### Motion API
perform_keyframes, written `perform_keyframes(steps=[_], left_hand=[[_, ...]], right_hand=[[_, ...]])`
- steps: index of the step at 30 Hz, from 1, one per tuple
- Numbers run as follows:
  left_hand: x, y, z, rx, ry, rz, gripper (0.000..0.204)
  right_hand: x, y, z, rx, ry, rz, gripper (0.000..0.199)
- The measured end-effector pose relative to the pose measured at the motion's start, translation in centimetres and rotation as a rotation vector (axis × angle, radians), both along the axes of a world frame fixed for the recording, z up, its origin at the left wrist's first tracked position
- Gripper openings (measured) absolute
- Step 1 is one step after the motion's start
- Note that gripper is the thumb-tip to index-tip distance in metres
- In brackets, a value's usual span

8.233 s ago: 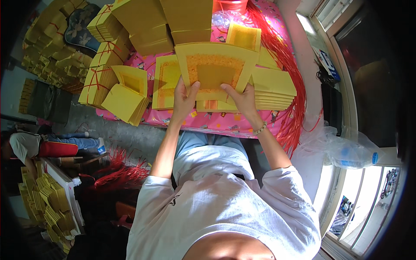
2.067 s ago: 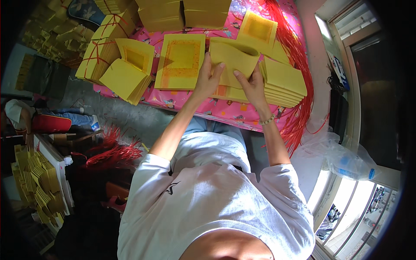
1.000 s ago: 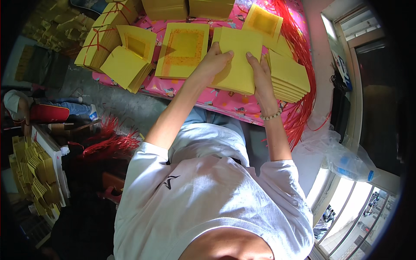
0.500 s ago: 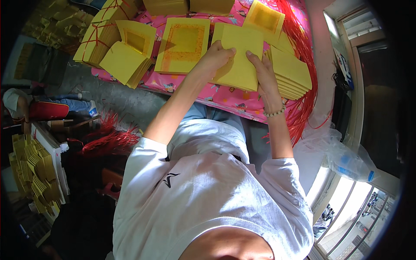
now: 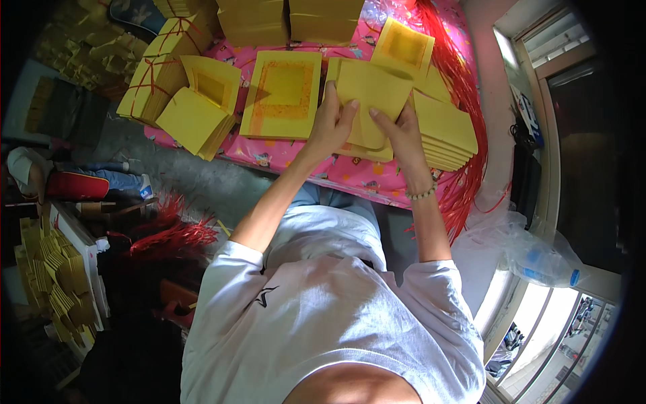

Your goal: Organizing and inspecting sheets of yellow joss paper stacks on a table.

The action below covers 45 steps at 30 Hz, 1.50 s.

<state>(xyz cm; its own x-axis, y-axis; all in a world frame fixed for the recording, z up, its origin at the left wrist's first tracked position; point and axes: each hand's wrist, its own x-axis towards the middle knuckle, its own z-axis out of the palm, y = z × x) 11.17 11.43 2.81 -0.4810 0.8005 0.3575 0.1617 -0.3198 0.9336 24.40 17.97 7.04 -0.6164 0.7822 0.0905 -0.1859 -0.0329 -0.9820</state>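
Note:
Both my hands hold a bundle of plain yellow paper (image 5: 377,91) just above the pink patterned table cover. My left hand (image 5: 330,128) grips its near left edge with the thumb on top. At the near right edge, my right hand (image 5: 404,138) is closed the same way, a beaded bracelet on its wrist. More yellow paper (image 5: 369,153) shows beneath the held bundle. Left of it lies a yellow stack (image 5: 286,91) with an orange-bordered gold square. To the right, folded yellow papers (image 5: 447,131) overlap in a fanned pile.
Yellow bundles tied with red string (image 5: 140,91) stand at the table's left end. Loose red strings (image 5: 468,141) hang over its right side. A folded yellow stack (image 5: 192,121) sits near the left edge. Another person (image 5: 30,168) is at far left. A clear plastic bag (image 5: 542,256) lies right.
My hands have lifted and shifted the yellow paper bundle, so paper beneath it now shows. The left hand has moved from on top of it to its near left edge.

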Motion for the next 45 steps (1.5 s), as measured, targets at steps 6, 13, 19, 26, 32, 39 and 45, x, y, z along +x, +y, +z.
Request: perform_keyframes(steps=[6,13,19,26,32,39,45], left_hand=[[0.6,-1.3,1.8,0.04,-0.025,-0.049,0.027],[0.8,-1.6,2.9,0.085,-0.121,-0.135,0.028],[1.1,-2.0,2.9,0.052,-0.217,-0.135,0.032],[1.1,-2.5,3.2,0.1,-0.315,-0.181,0.033],[1.2,-2.4,2.7,0.073,-0.255,-0.157,0.03],[1.2,-2.3,1.7,0.083,-0.16,-0.092,0.028],[1.2,-2.3,1.0,0.087,-0.122,-0.058,0.029]], right_hand=[[0.6,-0.6,0.1,0.011,0.043,0.02,0.04],[0.8,-0.6,0.1,0.022,0.063,0.042,0.039],[1.1,-0.5,0.1,0.043,0.009,0.073,0.037],[1.3,-1.1,0.7,0.05,0.039,0.075,0.039],[0.7,-0.6,1.9,0.297,0.005,-0.058,0.049],[0.6,0.4,7.1,1.303,-0.374,-0.209,0.045],[0.0,-0.1,6.4,1.447,-0.481,-0.162,0.035]])
